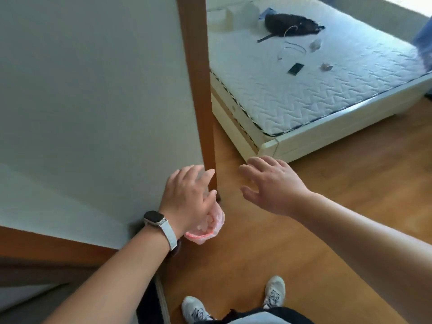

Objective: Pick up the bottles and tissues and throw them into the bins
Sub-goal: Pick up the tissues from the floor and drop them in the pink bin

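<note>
Both hands empty, fingers spread: left hand (187, 197), right hand (273, 185). Under left hand, bin (210, 226) with crinkly pink bag. Far past right hand, crumpled white tissues (316, 44) on quilted mattress (304, 90).

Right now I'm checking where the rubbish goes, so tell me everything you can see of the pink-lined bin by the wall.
The bin shows only in part, below the left hand, which hides most of it. A thin, translucent pink plastic liner is folded over its rim. Pale crumpled pieces lie inside, probably tissues. It stands on the wooden floor at the foot of the brown door frame, close to the wall. Whether the hand touches it cannot be told.
</note>
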Demonstrator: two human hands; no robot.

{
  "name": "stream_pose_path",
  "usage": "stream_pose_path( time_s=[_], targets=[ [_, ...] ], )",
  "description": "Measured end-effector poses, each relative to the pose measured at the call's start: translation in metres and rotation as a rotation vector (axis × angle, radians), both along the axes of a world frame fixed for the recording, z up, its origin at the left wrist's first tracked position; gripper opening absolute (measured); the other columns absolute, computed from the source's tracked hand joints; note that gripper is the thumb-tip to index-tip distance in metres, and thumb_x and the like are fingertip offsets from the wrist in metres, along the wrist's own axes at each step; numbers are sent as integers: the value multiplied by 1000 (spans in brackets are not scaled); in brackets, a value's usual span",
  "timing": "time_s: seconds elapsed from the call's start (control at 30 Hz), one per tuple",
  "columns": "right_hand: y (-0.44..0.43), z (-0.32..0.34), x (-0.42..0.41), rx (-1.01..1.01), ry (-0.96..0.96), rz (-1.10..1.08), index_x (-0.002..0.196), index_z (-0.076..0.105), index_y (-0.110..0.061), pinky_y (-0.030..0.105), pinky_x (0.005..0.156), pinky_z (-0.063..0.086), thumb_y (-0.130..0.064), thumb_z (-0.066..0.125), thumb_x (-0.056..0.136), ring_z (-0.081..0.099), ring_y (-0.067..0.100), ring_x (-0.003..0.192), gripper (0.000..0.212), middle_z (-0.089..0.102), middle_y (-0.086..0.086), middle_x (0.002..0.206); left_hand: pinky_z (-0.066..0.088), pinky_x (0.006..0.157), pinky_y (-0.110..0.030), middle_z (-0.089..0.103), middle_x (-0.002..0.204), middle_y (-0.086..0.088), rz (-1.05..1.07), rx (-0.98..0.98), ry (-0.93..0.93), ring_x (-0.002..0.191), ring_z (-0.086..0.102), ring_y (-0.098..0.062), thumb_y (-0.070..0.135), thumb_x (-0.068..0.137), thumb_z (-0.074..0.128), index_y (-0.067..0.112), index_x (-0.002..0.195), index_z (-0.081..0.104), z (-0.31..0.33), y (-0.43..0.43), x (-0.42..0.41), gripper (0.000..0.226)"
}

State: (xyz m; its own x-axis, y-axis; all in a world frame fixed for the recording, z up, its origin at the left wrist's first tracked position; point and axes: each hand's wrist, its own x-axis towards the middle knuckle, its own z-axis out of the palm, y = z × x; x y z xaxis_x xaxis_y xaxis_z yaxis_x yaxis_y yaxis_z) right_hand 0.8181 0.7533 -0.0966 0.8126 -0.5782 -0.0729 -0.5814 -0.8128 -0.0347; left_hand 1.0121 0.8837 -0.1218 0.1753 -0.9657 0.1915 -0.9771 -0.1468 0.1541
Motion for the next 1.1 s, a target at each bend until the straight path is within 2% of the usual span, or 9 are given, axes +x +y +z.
stream_pose_path(
  time_s=[0.13, 0.4, 0.53, 0.6, 0.87, 1.1],
  targets=[
    [-35, 8, -66, 34, -82, -92, 140, 39, -31, 42, 106, 36, -61, 34, 92, 37, 23, 133, 57, 43, -3, 143, 43, 98, -48, 60, 126, -8, -62, -18, -26, 117, 53, -28, 44, 86, 51, 20, 126, 59, 21, -59, -63, 48],
    [-103, 17, -191, 13, -193, -264, 137, 44, -28, 42, 104, 36, -58, 41, 92, 41, 25, 131, 55, 48, 1, 139, 40, 102, -52, 59, 126, -6, -191, -51, -64, 120, 51, -27, 46, 86, 48, 21, 127, 59, 34, -150, -177, 49],
    [-123, 23, -236, 4, -205, -343, 138, 44, -27, 41, 104, 35, -61, 29, 88, 40, 24, 132, 62, 47, 1, 141, 38, 104, -53, 56, 128, -4, -253, -34, -67, 122, 49, -27, 47, 86, 46, 23, 127, 56, 41, -186, -214, 50],
    [-133, 24, -256, -10, -208, -387, 138, 45, -27, 41, 104, 35, -61, 29, 88, 40, 24, 132, 62, 47, 1, 141, 37, 105, -52, 55, 129, -2, -294, -27, -86, 124, 48, -26, 48, 85, 46, 23, 128, 56, 46, -206, -229, 50],
    [-170, 24, -296, -14, -217, -574, 131, 55, -23, 42, 96, 43, -57, 38, 87, 50, 28, 123, 59, 56, 5, 132, 32, 110, -50, 50, 138, -1, -454, 14, -134, 130, 42, -25, 50, 91, 36, 26, 135, 50, 46, -286, -257, 52],
    [-229, 19, -310, -61, -150, -817, 122, 61, -22, 40, 87, 48, -55, 42, 84, 57, 26, 113, 54, 61, 3, 123, 37, 105, -49, 52, 137, -2, -622, 2, -42, 128, 45, -26, 49, 91, 41, 25, 134, 52, 30, -392, -269, 51]
  ],
)
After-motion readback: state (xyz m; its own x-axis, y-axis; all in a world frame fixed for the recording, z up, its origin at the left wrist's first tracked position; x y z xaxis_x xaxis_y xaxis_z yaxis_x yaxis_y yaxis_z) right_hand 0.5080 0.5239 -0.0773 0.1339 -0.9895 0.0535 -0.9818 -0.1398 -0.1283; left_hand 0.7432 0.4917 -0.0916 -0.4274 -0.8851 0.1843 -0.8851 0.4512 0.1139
